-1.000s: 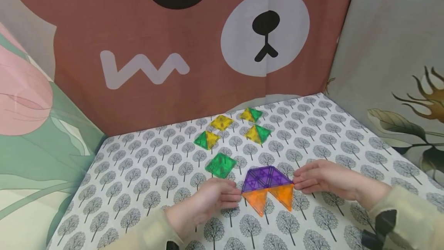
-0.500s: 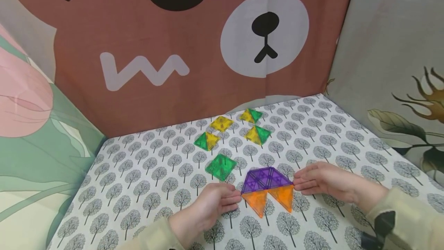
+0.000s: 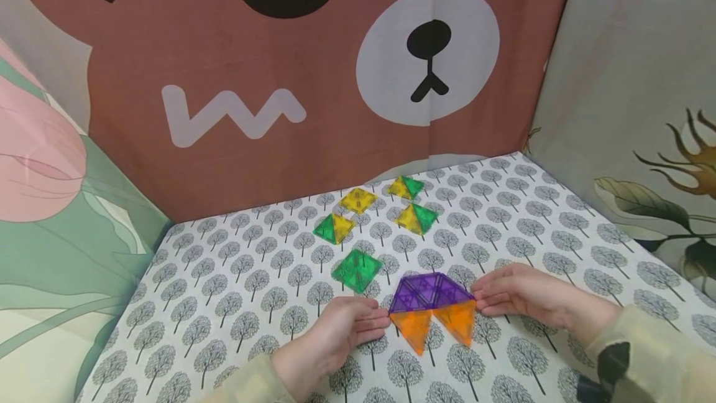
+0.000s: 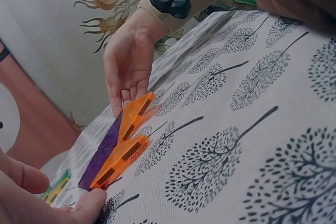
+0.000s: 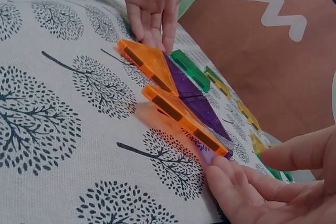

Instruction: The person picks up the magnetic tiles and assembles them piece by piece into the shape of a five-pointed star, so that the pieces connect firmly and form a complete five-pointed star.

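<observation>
My left hand [image 3: 341, 331] and right hand [image 3: 528, 294] are both straight-fingered, fingertips against opposite ends of the purple trapezoid [image 3: 432, 291] and its two orange triangles [image 3: 412, 330]. It's all well in from the left, right and far edges of the tree-print cloth [image 3: 215, 297]; near edge is cut off in the head view. Wrist views show dark strips [image 5: 167, 108] inside the orange sides, can't spot those from above.
</observation>
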Demonstrator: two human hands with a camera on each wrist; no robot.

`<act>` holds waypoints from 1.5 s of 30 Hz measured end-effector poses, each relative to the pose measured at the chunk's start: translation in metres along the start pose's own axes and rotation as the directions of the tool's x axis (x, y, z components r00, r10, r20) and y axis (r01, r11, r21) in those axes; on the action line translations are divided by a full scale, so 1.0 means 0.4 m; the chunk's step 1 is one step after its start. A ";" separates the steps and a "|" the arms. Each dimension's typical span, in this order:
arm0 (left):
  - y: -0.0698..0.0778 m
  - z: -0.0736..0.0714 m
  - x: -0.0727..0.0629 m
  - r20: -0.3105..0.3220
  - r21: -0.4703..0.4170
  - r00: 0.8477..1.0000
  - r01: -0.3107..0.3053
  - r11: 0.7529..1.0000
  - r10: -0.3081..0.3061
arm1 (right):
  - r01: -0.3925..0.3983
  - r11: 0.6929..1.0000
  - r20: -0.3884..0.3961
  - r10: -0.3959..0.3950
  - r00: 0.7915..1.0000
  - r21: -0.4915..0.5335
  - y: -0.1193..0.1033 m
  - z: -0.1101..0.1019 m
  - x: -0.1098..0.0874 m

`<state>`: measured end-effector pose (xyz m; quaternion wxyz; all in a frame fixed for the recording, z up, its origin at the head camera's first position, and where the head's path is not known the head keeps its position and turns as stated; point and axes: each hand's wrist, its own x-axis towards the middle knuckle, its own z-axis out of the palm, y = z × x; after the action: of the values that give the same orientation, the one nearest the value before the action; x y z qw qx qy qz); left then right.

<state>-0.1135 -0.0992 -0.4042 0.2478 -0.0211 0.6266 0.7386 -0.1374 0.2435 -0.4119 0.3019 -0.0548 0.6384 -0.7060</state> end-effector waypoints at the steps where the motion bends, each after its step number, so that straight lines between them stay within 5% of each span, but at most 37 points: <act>1: -0.001 -0.001 0.001 0.001 -0.003 1.000 0.000 1.000 0.000 | -0.001 1.000 0.000 0.001 1.000 0.001 0.000 0.000 0.001; 15: -0.015 0.005 0.033 0.000 0.110 1.000 0.008 0.994 -0.009 | -0.008 0.999 0.000 0.008 1.000 -0.045 0.006 0.019 0.013; 26: -0.019 0.004 0.065 -0.091 0.353 0.996 0.052 0.934 -0.021 | -0.006 0.989 -0.093 -0.007 0.996 -0.145 0.014 0.051 0.021; 45: -0.024 0.017 0.067 -0.143 0.337 0.990 0.045 0.940 0.004 | -0.031 0.995 -0.178 0.013 0.984 -0.095 0.037 0.090 0.025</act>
<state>-0.1314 -0.0827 -0.4208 0.2104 -0.0370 0.7602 0.6136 -0.1236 0.2074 -0.4222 0.2488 0.0004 0.6969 -0.6727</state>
